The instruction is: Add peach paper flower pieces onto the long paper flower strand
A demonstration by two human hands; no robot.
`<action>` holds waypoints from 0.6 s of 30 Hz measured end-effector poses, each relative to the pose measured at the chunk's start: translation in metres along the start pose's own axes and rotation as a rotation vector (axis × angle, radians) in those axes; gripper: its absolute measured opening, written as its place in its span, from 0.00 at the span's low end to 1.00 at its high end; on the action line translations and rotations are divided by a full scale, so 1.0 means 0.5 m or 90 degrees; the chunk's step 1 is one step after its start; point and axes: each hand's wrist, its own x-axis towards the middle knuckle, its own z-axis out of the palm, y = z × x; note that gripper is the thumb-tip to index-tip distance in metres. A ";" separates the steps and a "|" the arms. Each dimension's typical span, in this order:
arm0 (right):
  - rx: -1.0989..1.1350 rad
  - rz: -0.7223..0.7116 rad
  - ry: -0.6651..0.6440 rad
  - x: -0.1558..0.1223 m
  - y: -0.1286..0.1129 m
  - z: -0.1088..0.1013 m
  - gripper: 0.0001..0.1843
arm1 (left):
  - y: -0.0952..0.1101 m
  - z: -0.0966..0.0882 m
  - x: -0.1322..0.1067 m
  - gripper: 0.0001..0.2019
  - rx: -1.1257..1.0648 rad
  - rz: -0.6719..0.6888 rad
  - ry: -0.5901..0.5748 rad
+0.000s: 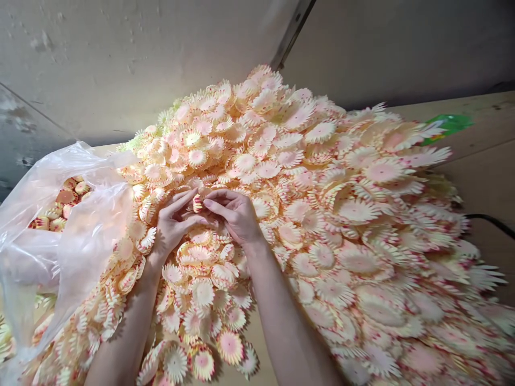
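A big heap of cream and pink paper flower pieces with fringed red-tipped petals covers the table. My left hand and my right hand meet at the middle of the heap, fingers curled toward each other. Together they pinch a small stack of flower pieces between the fingertips. Both forearms reach up from the bottom of the view and rest over loose flowers.
A clear plastic bag with more flower pieces inside lies at the left. A brown tabletop shows at the right, with a green object behind the heap and a black cable. A grey wall stands behind.
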 end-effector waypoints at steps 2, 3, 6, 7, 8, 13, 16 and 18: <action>-0.003 -0.003 0.008 0.001 -0.001 -0.002 0.10 | 0.003 0.001 0.001 0.28 0.029 -0.001 0.014; -0.005 -0.003 0.009 0.001 -0.001 -0.002 0.10 | 0.005 0.001 0.001 0.26 0.037 -0.005 0.024; -0.016 0.003 0.012 0.001 -0.003 -0.002 0.11 | 0.006 0.003 -0.002 0.25 0.033 -0.038 0.050; -0.018 0.007 0.010 0.001 -0.002 -0.002 0.12 | 0.007 0.003 -0.003 0.23 0.038 -0.045 0.059; -0.018 0.012 0.006 0.001 -0.001 -0.002 0.12 | 0.007 0.003 -0.004 0.21 0.050 -0.048 0.066; -0.036 0.002 0.010 0.004 0.005 -0.002 0.13 | 0.010 0.003 -0.006 0.17 0.066 -0.065 0.078; -0.041 0.003 0.030 0.006 0.007 -0.003 0.15 | 0.010 0.006 -0.004 0.29 -0.007 -0.099 0.065; -0.031 0.006 0.041 0.007 0.009 -0.003 0.13 | 0.010 0.008 -0.003 0.33 -0.034 -0.095 0.055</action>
